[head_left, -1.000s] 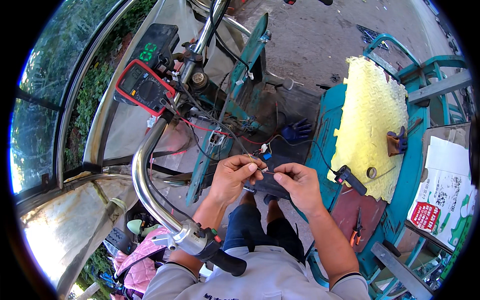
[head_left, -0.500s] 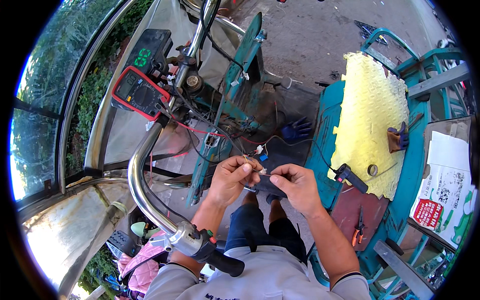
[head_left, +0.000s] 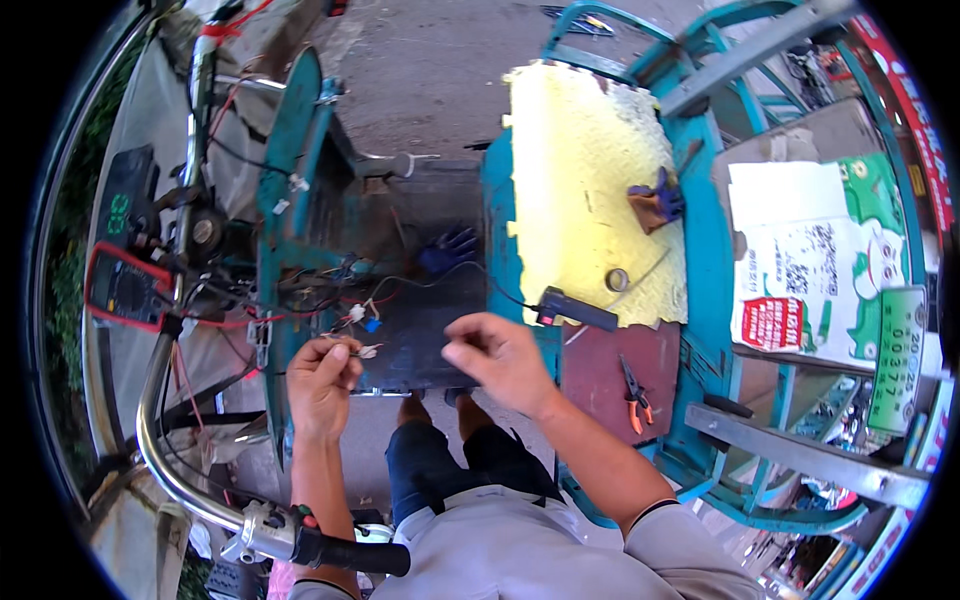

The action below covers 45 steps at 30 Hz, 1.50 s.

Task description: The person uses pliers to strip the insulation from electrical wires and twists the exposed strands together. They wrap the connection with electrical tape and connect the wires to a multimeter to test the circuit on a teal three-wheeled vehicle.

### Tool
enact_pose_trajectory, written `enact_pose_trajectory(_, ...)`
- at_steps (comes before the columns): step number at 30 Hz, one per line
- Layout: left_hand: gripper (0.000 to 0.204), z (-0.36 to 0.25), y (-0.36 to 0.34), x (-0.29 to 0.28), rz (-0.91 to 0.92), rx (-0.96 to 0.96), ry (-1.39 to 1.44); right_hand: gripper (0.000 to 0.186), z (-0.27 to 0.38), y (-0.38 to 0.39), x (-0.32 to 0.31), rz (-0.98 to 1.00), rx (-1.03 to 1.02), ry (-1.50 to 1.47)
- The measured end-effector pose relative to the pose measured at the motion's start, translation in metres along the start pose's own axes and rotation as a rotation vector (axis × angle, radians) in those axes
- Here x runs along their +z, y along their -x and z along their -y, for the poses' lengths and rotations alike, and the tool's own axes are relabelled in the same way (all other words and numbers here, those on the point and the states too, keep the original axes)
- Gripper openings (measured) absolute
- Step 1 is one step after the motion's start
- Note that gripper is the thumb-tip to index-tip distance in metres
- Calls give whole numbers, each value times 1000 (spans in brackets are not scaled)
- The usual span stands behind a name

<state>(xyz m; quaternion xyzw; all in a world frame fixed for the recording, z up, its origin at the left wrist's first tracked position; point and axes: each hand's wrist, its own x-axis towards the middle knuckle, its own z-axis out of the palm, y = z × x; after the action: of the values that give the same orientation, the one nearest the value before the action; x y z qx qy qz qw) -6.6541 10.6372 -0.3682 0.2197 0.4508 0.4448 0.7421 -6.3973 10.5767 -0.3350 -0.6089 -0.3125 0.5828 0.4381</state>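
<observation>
Between the thumb and fingers of my left hand [head_left: 323, 375] is a small pale wire connector [head_left: 368, 351], its end sticking out to the right. Thin wires run to it from the bundle [head_left: 340, 268] by the green panel. My right hand [head_left: 500, 362] hovers to the right, apart from the connector, thumb and forefinger parted with nothing visible between them. A white plug [head_left: 356, 313] and a blue plug [head_left: 373, 326] hang just above the left hand. The red-edged multimeter [head_left: 125, 288] rests by the handlebar at the left, a red lead running from it.
A chrome handlebar [head_left: 150, 420] curves round at lower left. On the right, a yellow foam mat [head_left: 590, 180] carries a tape roll [head_left: 616, 280], a glove [head_left: 657, 202] and a black handheld device [head_left: 577, 308]. Orange-handled pliers [head_left: 635, 395] lie on a brown board. Another glove [head_left: 447, 250] lies on the floorboard.
My right hand has drawn away from the left and its pinch has opened. The left hand keeps the connector. The view has turned right, so the scene sits further left.
</observation>
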Motion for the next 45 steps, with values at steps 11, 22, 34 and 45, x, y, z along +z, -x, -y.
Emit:
enact_pose_trajectory(11, 6, 9, -12, -10, -3, -1, -57, 25, -38, 13, -229, -726, 35, 942)
enact_pose_trajectory(22, 29, 34, -6, 16, -212, 171, -220, 16, -26, 19, -213, -597, -392, 1221)
enact_pose_trajectory(34, 54, 77, 125, 96, 163, 87, -489, 26, 18, 145, -77, -275, -960, 997)
enact_pose_trajectory(45, 32, 33, 238, 75, 406, -77, -281, 32, 16, 251, -8, -325, -924, 603)
